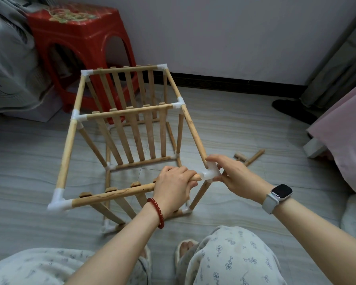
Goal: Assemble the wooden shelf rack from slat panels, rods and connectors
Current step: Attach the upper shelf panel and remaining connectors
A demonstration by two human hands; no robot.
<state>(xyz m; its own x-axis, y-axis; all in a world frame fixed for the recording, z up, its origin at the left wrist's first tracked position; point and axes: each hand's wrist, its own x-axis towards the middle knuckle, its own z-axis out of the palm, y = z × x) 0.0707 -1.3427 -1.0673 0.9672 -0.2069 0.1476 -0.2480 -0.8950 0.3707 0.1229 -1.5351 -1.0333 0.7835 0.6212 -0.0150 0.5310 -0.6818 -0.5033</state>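
Now the left hand grips the near top rod of the wooden shelf rack, which stands on the floor. Just beside it, the right hand pinches the white corner connector.

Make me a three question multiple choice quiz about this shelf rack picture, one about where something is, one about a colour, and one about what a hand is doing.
1. Where do the loose wooden rod pieces lie?
A. On the floor right of the rack
B. On the stool
C. Inside the rack

2. What colour is the plastic stool?
A. Blue
B. Red
C. White

3. What is the left hand doing?
A. Hanging idle
B. Resting flat on the floor
C. Gripping the near top rod

Answers:
1. A, the pieces lie on the floor past the right hand.
2. B, the stool behind the rack is red.
3. C, its fingers curl round the rod beside the white connector, which the right hand holds.
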